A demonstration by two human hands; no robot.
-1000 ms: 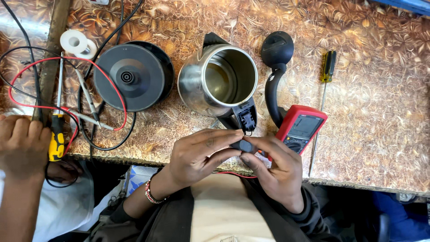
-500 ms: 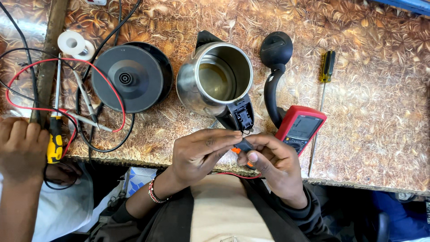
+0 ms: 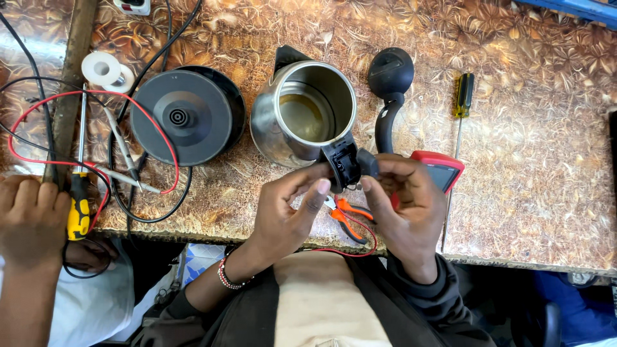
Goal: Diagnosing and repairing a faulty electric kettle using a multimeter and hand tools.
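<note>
Kettle (image 3: 302, 115) on the desk (image 3: 533, 180): I see both my left hand (image 3: 286, 212) and right hand (image 3: 408, 199) pinching its black connector (image 3: 347, 164).

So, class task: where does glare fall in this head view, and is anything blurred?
Head view: bright glare on the glossy table at far left and along the steel kettle rim; hands and kettle sharp; straight table edges bow slightly near the frame borders.
</note>
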